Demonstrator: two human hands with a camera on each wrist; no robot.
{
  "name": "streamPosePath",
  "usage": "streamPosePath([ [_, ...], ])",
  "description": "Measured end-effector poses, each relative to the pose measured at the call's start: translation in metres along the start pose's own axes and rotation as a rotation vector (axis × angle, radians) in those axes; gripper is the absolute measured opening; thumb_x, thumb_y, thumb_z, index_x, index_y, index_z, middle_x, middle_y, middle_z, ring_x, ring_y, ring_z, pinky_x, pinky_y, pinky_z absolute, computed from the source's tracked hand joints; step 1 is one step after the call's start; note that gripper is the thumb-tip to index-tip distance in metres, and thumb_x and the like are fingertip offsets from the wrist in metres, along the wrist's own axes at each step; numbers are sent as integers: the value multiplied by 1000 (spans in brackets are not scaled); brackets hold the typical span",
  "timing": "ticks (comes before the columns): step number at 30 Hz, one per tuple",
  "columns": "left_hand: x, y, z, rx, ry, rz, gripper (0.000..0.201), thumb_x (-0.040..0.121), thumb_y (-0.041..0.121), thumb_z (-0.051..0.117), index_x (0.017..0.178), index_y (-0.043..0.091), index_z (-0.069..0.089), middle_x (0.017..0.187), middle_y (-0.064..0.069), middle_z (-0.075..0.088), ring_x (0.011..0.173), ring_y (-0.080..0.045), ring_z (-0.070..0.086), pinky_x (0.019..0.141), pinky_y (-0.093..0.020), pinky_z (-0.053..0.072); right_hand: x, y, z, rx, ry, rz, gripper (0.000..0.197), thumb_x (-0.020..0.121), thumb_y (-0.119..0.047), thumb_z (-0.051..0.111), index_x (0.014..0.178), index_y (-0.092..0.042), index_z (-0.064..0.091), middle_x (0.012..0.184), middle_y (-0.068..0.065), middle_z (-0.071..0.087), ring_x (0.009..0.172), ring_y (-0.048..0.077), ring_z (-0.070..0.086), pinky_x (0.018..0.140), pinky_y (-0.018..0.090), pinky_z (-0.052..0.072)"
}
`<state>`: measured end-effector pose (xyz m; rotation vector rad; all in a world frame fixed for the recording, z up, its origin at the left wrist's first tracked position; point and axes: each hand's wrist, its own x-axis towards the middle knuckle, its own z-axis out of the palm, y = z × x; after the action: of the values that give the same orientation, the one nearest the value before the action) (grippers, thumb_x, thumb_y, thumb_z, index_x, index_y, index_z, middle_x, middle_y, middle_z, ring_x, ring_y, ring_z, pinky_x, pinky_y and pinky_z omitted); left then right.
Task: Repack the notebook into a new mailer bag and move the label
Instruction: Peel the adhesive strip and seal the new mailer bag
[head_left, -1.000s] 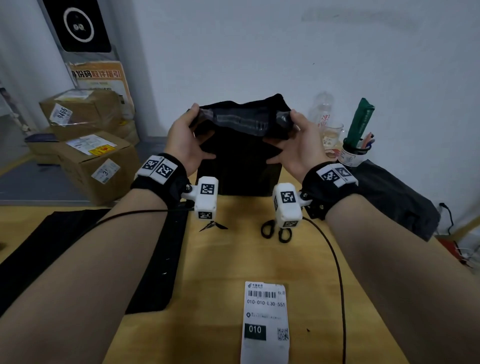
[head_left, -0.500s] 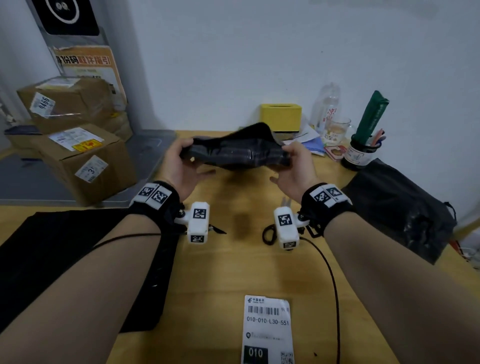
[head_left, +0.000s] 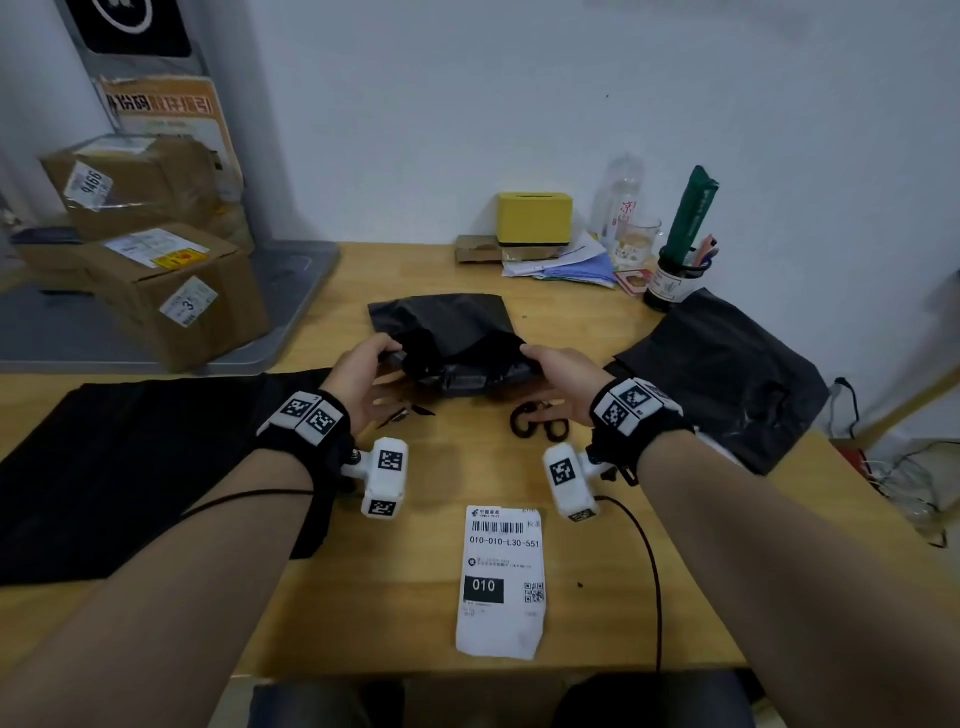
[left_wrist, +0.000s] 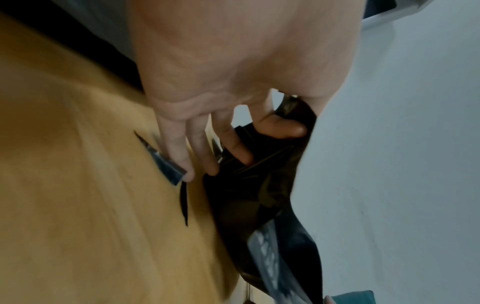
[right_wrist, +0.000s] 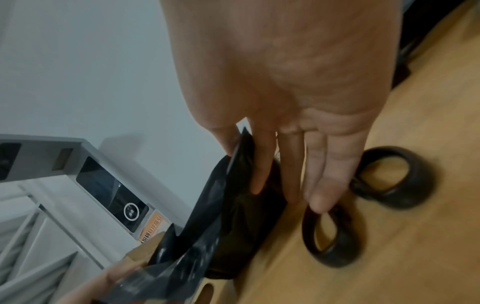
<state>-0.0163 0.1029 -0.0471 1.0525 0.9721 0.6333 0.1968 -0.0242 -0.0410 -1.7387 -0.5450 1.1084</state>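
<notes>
Both hands, the left hand (head_left: 363, 375) and right hand (head_left: 563, 376), pinch the mailer bag's (head_left: 447, 332) flap ends on the worktop (head_left: 415, 587), apparently to seal it; the label (head_left: 501, 579) waits nearby.

Wooden table (head_left: 363, 597) has a shipping label (head_left: 501, 579) near the front, scissors (head_left: 537, 423) mid-table, black bags on the left (head_left: 130, 467) and right (head_left: 727, 369), yellow box (head_left: 535, 218) and papers (head_left: 566, 262) at the far edge.

Dim, flat light; blurred wrist views

Label (head_left: 501, 579) nearest, scissors (head_left: 537, 426) behind (mailer bag (head_left: 447, 332) beyond)
</notes>
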Motion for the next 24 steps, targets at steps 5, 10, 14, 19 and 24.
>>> streamPosePath([
  [5, -10, -3, -5, 62, 80, -34, 17, 80, 25, 59, 94, 14, 59, 103, -7, 68, 96, -31, 70, 85, -42, 56, -4, -2, -20, -281, 104, 26, 44, 100, -49, 50, 115, -11, 67, 115, 8, 68, 104, 28, 65, 97, 44, 48],
  [10, -19, -1, -11, 120, 147, -69, 19, 77, 7, 52, 95, 8, 55, 103, -15, 63, 95, -37, 64, 78, -43, 56, -7, 0, -34, -309, 133, 34, 40, 102, -46, 48, 108, -14, 71, 118, 6, 69, 111, 25, 62, 110, 45, 38],
  [14, -13, 1, -18, 192, 150, -100, 46, 56, 8, 52, 101, 4, 59, 111, -18, 65, 90, -39, 66, 82, -49, 54, -7, -1, -33, -270, 166, -18, 38, 102, -39, 50, 114, -9, 70, 123, 8, 67, 117, 25, 57, 99, 39, 38],
  [19, -20, 10, -14, 260, 162, -83, 36, 79, 9, 54, 114, 2, 60, 108, -19, 67, 80, -36, 65, 55, -35, 55, -18, -27, -13, -204, 154, -174, 30, 98, -29, 59, 117, -8, 67, 117, 4, 72, 103, 23, 63, 79, 35, 43],
  [24, -12, 4, -26, 331, 160, -109, 39, 91, 4, 60, 127, -2, 47, 117, -21, 64, 91, -35, 68, 69, -40, 58, -29, -39, 16, -13, -109, -242, 23, 99, -23, 60, 112, -6, 68, 112, 13, 75, 98, 37, 74, 91, 48, 59],
])
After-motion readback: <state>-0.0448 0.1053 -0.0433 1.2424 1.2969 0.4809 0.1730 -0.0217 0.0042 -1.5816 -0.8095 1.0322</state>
